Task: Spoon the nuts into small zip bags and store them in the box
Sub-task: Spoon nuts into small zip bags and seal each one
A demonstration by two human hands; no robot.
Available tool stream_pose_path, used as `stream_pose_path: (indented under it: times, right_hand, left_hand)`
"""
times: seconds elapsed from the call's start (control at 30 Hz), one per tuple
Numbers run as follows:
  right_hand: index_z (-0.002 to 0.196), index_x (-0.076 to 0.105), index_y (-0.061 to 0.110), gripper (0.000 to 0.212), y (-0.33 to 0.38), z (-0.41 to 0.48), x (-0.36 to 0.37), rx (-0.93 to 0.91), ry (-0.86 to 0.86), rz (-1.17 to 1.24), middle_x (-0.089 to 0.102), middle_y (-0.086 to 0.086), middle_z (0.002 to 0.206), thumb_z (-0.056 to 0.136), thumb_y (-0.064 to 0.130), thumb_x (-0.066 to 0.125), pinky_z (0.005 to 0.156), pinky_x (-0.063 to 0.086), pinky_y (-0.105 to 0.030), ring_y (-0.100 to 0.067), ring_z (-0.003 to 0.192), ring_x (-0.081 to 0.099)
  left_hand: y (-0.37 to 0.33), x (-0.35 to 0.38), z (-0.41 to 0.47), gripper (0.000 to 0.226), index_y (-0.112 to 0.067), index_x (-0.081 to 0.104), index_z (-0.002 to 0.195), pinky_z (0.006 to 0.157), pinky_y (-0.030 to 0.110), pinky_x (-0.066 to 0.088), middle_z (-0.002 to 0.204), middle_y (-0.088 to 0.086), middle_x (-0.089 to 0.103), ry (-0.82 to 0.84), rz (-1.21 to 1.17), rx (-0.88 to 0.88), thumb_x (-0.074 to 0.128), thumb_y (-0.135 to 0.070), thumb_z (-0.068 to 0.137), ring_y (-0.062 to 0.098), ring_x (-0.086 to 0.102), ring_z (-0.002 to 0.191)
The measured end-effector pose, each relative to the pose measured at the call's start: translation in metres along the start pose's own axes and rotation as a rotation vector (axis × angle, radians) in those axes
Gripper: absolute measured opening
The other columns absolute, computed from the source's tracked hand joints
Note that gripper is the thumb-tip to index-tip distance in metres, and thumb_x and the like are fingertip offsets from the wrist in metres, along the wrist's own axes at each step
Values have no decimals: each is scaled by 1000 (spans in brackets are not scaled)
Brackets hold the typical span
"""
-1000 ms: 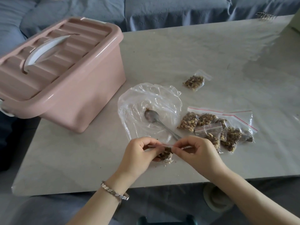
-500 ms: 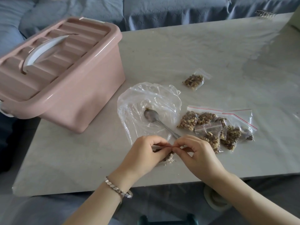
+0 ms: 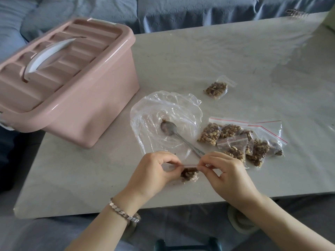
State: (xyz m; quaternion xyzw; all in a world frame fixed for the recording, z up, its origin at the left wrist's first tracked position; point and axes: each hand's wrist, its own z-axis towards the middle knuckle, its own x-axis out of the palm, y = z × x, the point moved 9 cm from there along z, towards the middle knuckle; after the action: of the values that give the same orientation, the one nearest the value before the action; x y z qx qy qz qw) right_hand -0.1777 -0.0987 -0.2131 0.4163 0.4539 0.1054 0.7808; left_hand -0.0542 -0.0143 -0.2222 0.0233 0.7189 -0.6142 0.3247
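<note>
A small zip bag of nuts (image 3: pixel 189 174) hangs just above the table's near edge. My left hand (image 3: pixel 155 173) pinches the left end of its zip strip and my right hand (image 3: pixel 229 173) pinches the right end. Behind my hands a metal spoon (image 3: pixel 178 135) lies on a large, nearly empty clear plastic bag (image 3: pixel 163 109). Several filled zip bags (image 3: pixel 241 140) are piled to the right, and one more filled bag (image 3: pixel 216 89) lies apart farther back. The pink box (image 3: pixel 68 84) stands at the left with its lid on.
The pale table (image 3: pixel 235 57) stretches to the back and right. A blue sofa (image 3: pixel 181 11) runs along its far side. The box overhangs the table's left edge. A round grey object (image 3: pixel 237 221) sits on the floor below the near edge.
My hands closed together along the bag's zip strip, then drew apart again to its two ends. The bag stayed in place between them.
</note>
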Motion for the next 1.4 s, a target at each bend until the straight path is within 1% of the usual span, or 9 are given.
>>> stream_pose_path:
  times: [0.1,0.53,0.63,0.73,0.83,1.03,1.17,1.27,1.4]
  right_hand:
    - [78,70,10,8,-2,-1,-1,5,-3,-5,63,10,78,79,14,63,66,48,-13,-1,72,56]
    - [80,69,18,3,-2,2,-14,98,8,56,61,20,69,80,16,66,62,46,-8,0,72,60]
    - [77,69,22,16,-8,8,-29,170,-44,16,63,17,64,77,6,71,58,47,-10,-3,66,61]
    - [78,65,26,17,-25,21,-41,289,-23,-20,62,18,64,78,10,70,59,43,-5,3,62,60]
    - [90,66,22,11,-46,49,-62,368,-22,-111,64,12,73,81,16,66,62,43,-9,-3,66,59]
    - [111,61,10,26,-112,139,-98,470,-94,-306,64,-10,108,87,19,56,79,41,-27,-27,98,58]
    - [134,41,9,50,-164,179,-87,637,-38,-371,44,-22,133,90,28,53,93,41,-39,-39,118,45]
    - [133,39,4,51,-188,186,-85,748,-92,-338,47,-25,130,90,28,54,94,41,-40,-42,119,45]
    - [112,56,-10,43,-186,184,-80,722,-211,-151,62,-25,112,88,26,61,87,43,-39,-39,106,56]
  left_hand:
    - [4,-6,-3,15,-16,73,69,67,9,44,76,-8,69,-16,18,-8,74,-1,73,3,63,70]
    - [-2,-17,-5,24,-32,67,68,59,8,45,67,-16,68,-121,0,-66,74,-11,76,-3,62,64]
    - [-5,-7,11,17,-27,66,71,61,19,52,69,-9,69,-112,0,-89,70,-13,81,2,64,66]
    - [-6,14,32,11,-20,65,75,64,30,55,70,-5,69,-8,19,-140,66,-15,85,13,66,68]
    - [-9,26,50,7,-21,63,80,66,28,50,69,-8,66,44,131,-140,63,-20,87,12,63,67]
    - [-25,8,66,8,-17,66,94,74,28,51,73,-17,59,-34,226,-71,62,-21,87,9,62,75]
    - [-29,-10,68,7,-22,67,92,74,21,49,79,-16,62,-94,259,-51,62,-22,88,5,61,78]
    - [-30,-18,67,6,-23,67,88,72,22,50,78,-16,65,-95,251,-27,62,-20,87,2,60,76]
    - [-30,-21,66,7,-22,67,86,71,24,50,79,-13,67,-114,255,10,63,-17,86,3,60,79]
